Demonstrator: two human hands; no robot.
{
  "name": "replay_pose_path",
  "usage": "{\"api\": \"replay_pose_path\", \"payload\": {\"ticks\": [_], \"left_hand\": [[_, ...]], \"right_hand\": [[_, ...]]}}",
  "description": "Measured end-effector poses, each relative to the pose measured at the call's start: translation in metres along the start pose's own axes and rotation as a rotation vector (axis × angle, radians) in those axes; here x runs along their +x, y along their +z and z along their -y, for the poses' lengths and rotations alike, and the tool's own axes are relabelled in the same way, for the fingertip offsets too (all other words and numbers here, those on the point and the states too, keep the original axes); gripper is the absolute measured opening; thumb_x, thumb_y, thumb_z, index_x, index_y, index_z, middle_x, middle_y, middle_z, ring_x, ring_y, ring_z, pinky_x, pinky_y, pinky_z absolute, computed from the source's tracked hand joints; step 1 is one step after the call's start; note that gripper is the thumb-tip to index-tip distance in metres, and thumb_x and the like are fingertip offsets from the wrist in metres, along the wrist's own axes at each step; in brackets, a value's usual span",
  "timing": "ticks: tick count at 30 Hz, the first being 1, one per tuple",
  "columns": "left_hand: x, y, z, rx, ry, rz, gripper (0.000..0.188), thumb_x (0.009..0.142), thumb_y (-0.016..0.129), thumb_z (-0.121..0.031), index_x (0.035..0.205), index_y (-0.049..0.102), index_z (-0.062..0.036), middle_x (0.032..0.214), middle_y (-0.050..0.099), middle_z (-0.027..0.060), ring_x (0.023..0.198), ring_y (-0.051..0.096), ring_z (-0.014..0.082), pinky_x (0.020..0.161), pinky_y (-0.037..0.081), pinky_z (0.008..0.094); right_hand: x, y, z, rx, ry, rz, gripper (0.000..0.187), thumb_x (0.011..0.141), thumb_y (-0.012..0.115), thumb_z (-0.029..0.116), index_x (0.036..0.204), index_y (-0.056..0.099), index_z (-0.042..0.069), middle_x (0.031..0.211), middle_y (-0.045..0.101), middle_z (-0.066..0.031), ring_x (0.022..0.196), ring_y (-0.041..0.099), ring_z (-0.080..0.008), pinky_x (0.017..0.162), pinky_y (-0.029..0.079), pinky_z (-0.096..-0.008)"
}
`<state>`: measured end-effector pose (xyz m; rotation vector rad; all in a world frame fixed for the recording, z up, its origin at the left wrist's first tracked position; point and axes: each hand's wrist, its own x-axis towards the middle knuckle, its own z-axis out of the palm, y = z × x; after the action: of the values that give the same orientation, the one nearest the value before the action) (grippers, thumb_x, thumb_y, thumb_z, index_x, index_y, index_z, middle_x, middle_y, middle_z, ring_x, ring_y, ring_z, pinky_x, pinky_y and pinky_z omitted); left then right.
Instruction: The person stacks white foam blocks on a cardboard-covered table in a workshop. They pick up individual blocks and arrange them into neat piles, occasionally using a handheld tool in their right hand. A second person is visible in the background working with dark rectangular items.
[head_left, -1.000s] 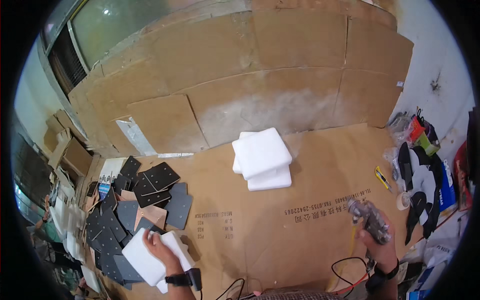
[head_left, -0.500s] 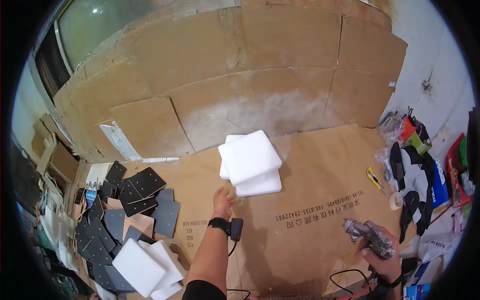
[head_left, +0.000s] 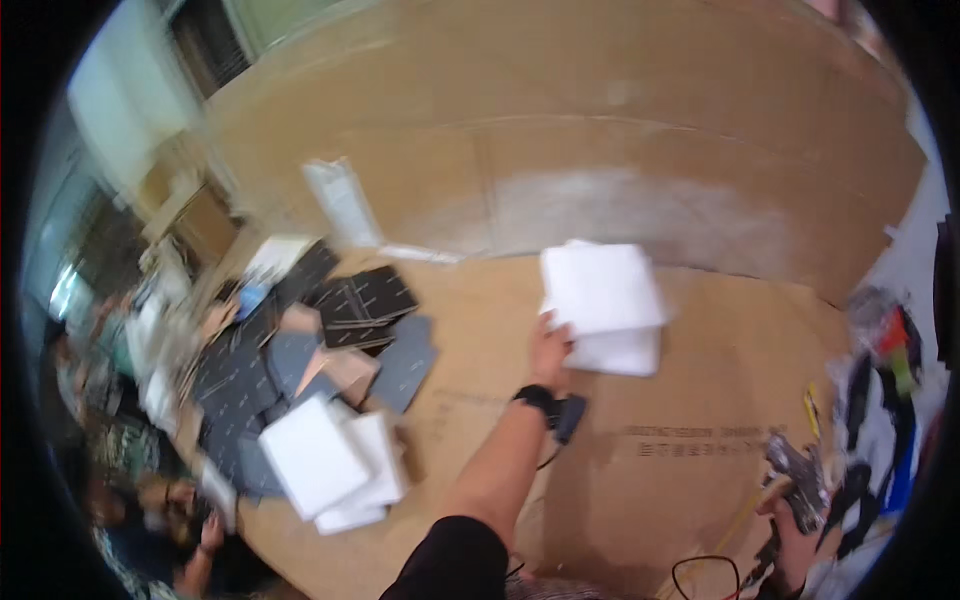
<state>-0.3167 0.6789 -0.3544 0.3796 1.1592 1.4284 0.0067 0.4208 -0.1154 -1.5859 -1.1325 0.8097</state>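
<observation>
My left hand (head_left: pixel 551 352) is at the lower left edge of a small stack of white foam blocks. Its fingers close on the corner of the top foam block (head_left: pixel 602 288), though motion smears them. Under that one, a lower foam block (head_left: pixel 625 352) sticks out toward me. Down at the right, my right hand (head_left: pixel 792 520) is wrapped around a grimy silver-grey spray gun (head_left: pixel 798 470), held with its head pointing up and left. A dark band with a small black box (head_left: pixel 570 418) is strapped to my left wrist.
More white foam blocks (head_left: pixel 315 458) lie at the left beside a heap of dark grey and black panels (head_left: pixel 235 395). Cardboard (head_left: pixel 480 400) covers the table, and a cardboard wall (head_left: pixel 640 170) rises behind. A yellow cutter (head_left: pixel 812 408) and clutter lie right; another person's arm (head_left: pixel 205 550) shows lower left.
The view has swung to the left, bringing another person into sight. My left hand has moved forward from short of the foam stack to its corner. The spray gun stays in my right hand.
</observation>
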Motion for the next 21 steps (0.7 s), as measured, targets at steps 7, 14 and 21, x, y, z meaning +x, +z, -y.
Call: {"api": "replay_pose_path", "payload": {"ticks": [7,14,21], "left_hand": [[-0.149,-0.108,-0.102,-0.061,0.336,-0.141,0.041,0.090,0.058,-0.018,0.127,0.045,-0.0042,0.107,0.057,0.0075,0.093,0.057,0.0170,0.080,0.048,0.0319],[-0.337,-0.277,-0.149,0.387,0.625,-0.756,0.039,0.087,0.052,-0.002,0.126,0.045,0.0000,0.117,0.050,0.0065,0.100,0.054,0.0165,0.084,0.047,0.0267],[-0.344,-0.314,-0.149,1.307,0.805,-1.445,0.039,0.088,0.059,-0.012,0.122,0.048,0.0020,0.120,0.050,0.0171,0.113,0.046,0.0275,0.097,0.036,0.0382]], "right_hand": [[0.011,-0.004,0.015,-0.092,-0.067,0.258,0.032,0.083,0.062,0.006,0.114,0.053,0.000,0.086,0.061,-0.0076,0.057,0.051,-0.0095,0.050,0.040,-0.0223],[0.013,0.015,0.037,0.239,0.021,0.344,0.045,0.077,0.064,0.004,0.118,0.048,-0.003,0.086,0.059,-0.0069,0.078,0.059,-0.0152,0.072,0.052,-0.0291],[0.020,0.013,0.041,0.230,-0.025,0.402,0.041,0.077,0.061,0.002,0.116,0.049,-0.004,0.088,0.060,-0.0074,0.081,0.059,-0.0150,0.075,0.051,-0.0299]]}}
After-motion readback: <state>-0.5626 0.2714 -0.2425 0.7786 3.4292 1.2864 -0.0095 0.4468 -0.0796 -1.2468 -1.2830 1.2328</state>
